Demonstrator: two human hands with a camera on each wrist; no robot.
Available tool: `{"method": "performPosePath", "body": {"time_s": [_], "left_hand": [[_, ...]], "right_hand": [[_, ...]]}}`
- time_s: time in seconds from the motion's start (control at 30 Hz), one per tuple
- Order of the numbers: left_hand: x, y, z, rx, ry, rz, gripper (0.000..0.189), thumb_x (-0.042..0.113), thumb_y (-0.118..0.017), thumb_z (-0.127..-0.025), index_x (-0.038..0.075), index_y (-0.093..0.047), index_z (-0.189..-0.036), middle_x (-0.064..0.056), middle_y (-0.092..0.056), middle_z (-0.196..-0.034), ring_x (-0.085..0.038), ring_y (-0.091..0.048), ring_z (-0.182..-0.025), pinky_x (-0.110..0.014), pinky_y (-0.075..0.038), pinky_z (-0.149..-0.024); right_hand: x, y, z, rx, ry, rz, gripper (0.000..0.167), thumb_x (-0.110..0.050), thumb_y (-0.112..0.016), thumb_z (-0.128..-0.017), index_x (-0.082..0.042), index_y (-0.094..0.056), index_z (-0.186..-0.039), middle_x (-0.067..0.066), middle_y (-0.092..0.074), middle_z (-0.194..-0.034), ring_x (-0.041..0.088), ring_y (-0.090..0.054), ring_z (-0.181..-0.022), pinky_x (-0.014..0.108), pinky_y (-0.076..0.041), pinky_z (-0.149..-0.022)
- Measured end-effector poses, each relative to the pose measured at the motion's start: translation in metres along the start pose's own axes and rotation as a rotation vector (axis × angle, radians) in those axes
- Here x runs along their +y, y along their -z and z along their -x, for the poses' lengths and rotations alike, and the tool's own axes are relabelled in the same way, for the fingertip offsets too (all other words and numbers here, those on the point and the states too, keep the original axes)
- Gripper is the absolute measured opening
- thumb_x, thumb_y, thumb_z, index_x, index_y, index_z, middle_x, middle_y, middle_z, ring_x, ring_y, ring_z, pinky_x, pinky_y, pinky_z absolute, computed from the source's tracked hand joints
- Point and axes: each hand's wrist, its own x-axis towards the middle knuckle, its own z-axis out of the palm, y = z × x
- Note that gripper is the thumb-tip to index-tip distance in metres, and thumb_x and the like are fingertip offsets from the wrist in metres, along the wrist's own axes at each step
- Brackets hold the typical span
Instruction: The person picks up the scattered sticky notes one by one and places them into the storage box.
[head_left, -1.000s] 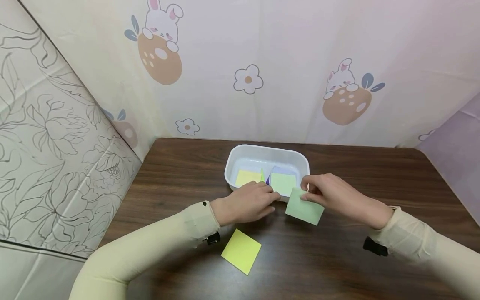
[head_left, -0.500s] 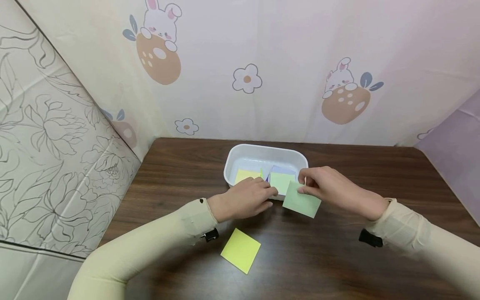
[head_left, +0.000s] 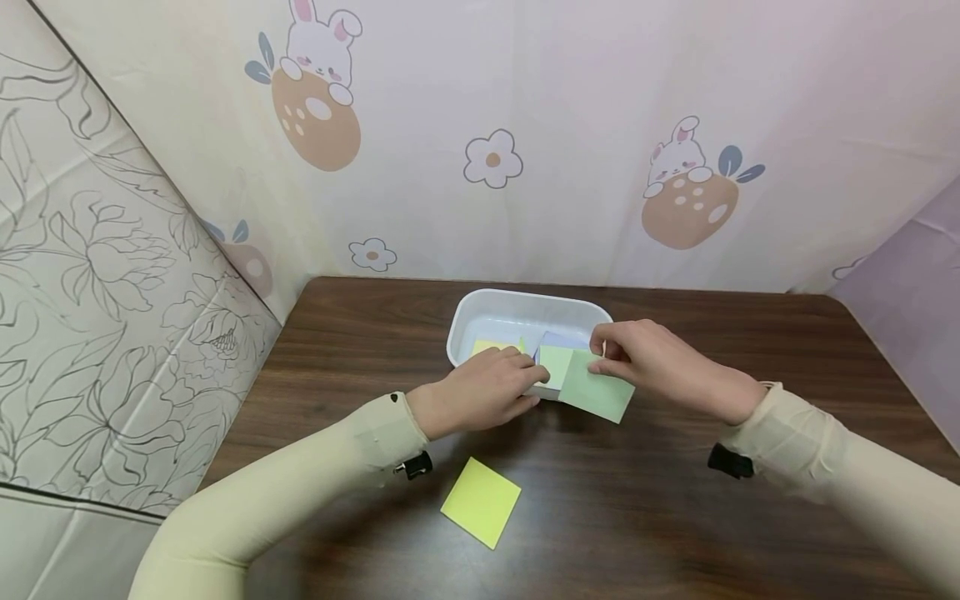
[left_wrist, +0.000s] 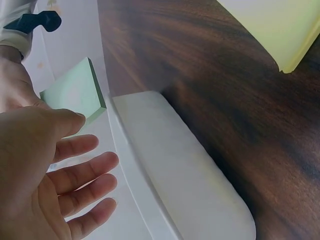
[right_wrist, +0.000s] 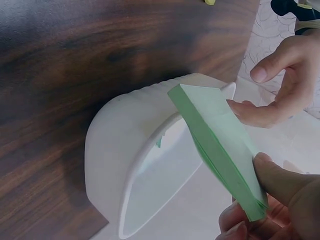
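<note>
My right hand [head_left: 648,358] pinches a green sticky note pad [head_left: 592,387] by its edge, thumb on one face, at the front right of a white plastic container [head_left: 525,305]. Seen from the right wrist, the pad [right_wrist: 215,135] is tilted and its sheets splay slightly at one corner. My left hand [head_left: 486,387] hovers at the container's front rim, fingers loosely bent and holding nothing, as the left wrist view also shows. Inside lie a yellow pad [head_left: 489,344], a pale green pad [head_left: 553,363] and a purple one [head_left: 566,341], partly hidden by my hands.
Nearer to me, a bright yellow sticky note pad [head_left: 482,503] lies on the dark wooden table [head_left: 645,525]. Patterned curtains [head_left: 420,125] close off the back and sides of the table.
The right hand has carried the green pad up and left, closer over the container's front right rim. My left hand has shifted slightly left. The bright yellow pad stays in place.
</note>
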Motion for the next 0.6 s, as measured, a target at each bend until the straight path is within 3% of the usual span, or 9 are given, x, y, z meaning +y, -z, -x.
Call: {"method": "performPosePath", "body": {"time_s": [0.33, 0.6], "left_hand": [[-0.007, 0.003, 0.0, 0.016, 0.028, 0.015, 0.022, 0.022, -0.066, -0.097, 0.014, -0.068, -0.117, 0.001, -0.072, -0.103, -0.018, -0.064, -0.092, -0.033, -0.052, -0.079], [-0.013, 0.008, -0.003, -0.008, 0.055, 0.053, 0.024, 0.025, -0.063, -0.1, 0.012, -0.067, -0.119, -0.002, -0.072, -0.107, -0.019, -0.065, -0.095, -0.034, -0.053, -0.083]], "right_hand": [[0.001, 0.004, -0.012, -0.007, -0.011, -0.006, 0.016, -0.014, -0.078, -0.088, -0.013, -0.062, -0.085, -0.008, -0.054, -0.063, 0.007, -0.047, -0.058, 0.024, -0.04, -0.059], [0.004, 0.005, -0.019, -0.016, -0.026, -0.002, 0.014, -0.014, -0.077, -0.089, -0.011, -0.064, -0.087, -0.004, -0.054, -0.064, 0.01, -0.047, -0.058, 0.024, -0.039, -0.057]]}}
